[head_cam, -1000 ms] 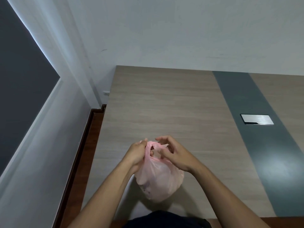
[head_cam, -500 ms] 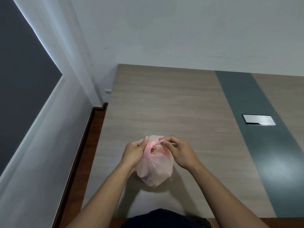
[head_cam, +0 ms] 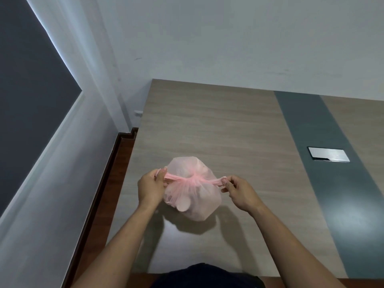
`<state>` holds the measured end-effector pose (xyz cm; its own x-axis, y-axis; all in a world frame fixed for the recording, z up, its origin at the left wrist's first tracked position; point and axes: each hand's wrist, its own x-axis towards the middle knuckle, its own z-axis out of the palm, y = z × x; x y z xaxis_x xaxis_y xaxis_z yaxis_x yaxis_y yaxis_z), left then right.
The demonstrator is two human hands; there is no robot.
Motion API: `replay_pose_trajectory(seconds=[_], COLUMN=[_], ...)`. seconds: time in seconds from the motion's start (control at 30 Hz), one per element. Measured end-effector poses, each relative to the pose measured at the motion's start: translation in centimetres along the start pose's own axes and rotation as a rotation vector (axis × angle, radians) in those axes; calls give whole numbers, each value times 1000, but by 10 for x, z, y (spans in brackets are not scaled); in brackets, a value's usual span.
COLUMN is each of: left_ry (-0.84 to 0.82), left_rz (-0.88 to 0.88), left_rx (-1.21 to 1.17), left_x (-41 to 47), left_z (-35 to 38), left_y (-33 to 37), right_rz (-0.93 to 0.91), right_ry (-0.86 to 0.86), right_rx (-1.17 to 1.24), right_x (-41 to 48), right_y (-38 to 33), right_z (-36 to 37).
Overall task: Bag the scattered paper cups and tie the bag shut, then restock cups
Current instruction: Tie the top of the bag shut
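Pink bag (head_cam: pixel 192 196), on table (head_cam: pixel 218 125) near its front edge: left hand (head_cam: pixel 150 187) and right hand (head_cam: pixel 239 191) each pinching one handle, stretched apart across knot (head_cam: pixel 194 179).

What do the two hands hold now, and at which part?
Both hold the pink plastic bag by its handles: the left hand pinches one handle end, the right hand the other, pulled apart sideways.

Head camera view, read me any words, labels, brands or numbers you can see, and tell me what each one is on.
None can be read.
Pink bag: no print shows.
Metal plate set in the table: bare, no marking shows.
Wall socket low by the corner: too small to tell.
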<state>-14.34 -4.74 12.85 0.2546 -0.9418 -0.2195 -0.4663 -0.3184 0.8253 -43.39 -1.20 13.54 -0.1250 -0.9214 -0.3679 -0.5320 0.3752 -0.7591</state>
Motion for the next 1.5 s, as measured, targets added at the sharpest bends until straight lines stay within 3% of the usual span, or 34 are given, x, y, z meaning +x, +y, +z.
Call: replay_pose_trajectory(seconds=[0.1, 0.23, 0.43, 0.57, 0.67, 0.8, 0.97, 1.07, 1.17, 1.5], left_ry=[-61, -243, -415, -430, -377, -314, -311, -300, -449, -520], left_rz=[124, 196, 22, -235, -180, -5, -130, -148, -151, 132], left_rx=[-47, -202, -711, -990, -846, -463, -657, -534, -674, -403], left_x=[-2, -10, -16, -24, -29, -30, -28, -29, -32, -39], left_z=[-3, 8, 30, 36, 35, 31, 37, 38, 35, 17], left_y=[17, 44, 57, 50, 45, 43, 46, 46, 54, 54], right_rz=[-72, -138, -88, -4, 65, -13, -14, 1, 34, 65], right_ry=[-50, -160, -167, -107, -127, -200, -231, -214, -192, -107], right_rx=[50, 320, 909, 1036, 1137, 974, 1019, 1032, 992, 931], right_x=[-3, -11, -6, -1, -2, -4, -5, -4, -5, -11], right_y=[-10, -46, -70, -63, -58, -49, -47, -47, -45, -47], right_z=[-4, -2, 15, 15, 16, 19, 20, 22, 22, 23])
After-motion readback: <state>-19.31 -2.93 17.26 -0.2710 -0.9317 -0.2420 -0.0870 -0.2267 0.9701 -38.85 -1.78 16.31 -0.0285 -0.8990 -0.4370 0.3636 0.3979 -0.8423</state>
